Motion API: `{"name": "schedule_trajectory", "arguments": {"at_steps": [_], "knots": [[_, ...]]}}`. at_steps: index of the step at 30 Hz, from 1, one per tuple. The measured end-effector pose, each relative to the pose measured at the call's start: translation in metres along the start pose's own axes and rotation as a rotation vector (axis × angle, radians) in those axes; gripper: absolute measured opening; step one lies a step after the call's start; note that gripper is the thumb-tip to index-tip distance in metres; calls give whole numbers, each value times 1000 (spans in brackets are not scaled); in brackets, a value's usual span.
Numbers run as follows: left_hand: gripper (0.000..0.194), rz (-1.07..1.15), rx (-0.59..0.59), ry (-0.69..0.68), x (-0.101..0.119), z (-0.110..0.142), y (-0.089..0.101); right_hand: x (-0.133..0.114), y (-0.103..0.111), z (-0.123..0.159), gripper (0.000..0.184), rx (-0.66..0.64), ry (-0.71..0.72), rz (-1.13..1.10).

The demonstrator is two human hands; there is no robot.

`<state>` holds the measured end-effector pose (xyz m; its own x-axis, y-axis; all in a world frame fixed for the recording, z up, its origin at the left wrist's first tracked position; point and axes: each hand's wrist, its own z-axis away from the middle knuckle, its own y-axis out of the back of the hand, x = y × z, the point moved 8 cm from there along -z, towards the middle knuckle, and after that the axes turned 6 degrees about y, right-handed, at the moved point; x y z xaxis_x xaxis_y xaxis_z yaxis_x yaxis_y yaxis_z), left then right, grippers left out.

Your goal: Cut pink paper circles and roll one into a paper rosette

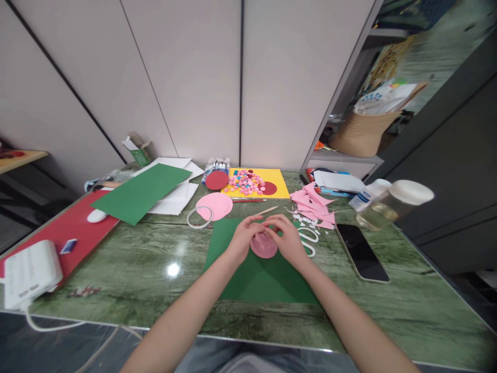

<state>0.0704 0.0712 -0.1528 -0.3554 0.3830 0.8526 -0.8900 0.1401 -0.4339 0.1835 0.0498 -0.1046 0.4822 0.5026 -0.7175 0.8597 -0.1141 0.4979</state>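
Observation:
Over a dark green sheet of paper (pixel 267 285), my left hand (pixel 244 235) and my right hand (pixel 285 238) meet at a pink paper circle (pixel 265 247). The fingers of both are closed at its upper edge, and fingertips partly hide that edge. Whether the circle is folded there I cannot make out. A wooden stick (pixel 267 211) lies just beyond my fingers. To the left is a stack of pink paper circles (pixel 219 204) with a white ring (pixel 200 217) overlapping it. White curled cord (pixel 310 238) rests beside my right hand.
Behind sits a yellow sheet (pixel 281 178) bearing pink and blue pieces (pixel 246 181) and red circles (pixel 216 180). Pink scraps (pixel 314 202), a phone (pixel 361 252) and a lidded jar (pixel 394 204) are right. A green sheet (pixel 143 191), red sheet (pixel 87 223) and white power bank (pixel 33 272) lie left.

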Motion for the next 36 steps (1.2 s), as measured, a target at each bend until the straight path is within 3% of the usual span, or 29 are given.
{"name": "schedule_trajectory", "arguments": {"at_steps": [5,17,26,36], "knots": [[37,-10,-24,-6,0,0,-3,-1,-7,0,22,-50,23,-39],[34,-24,-18,25,0,6,-7,7,3,1,3,73,-81,-77],[35,-35,-80,30,-1,6,-13,6,2,0,9,86,-66,-78],[35,45,4,57,-1,3,-2,2,1,1,8,35,-52,-48]]}}
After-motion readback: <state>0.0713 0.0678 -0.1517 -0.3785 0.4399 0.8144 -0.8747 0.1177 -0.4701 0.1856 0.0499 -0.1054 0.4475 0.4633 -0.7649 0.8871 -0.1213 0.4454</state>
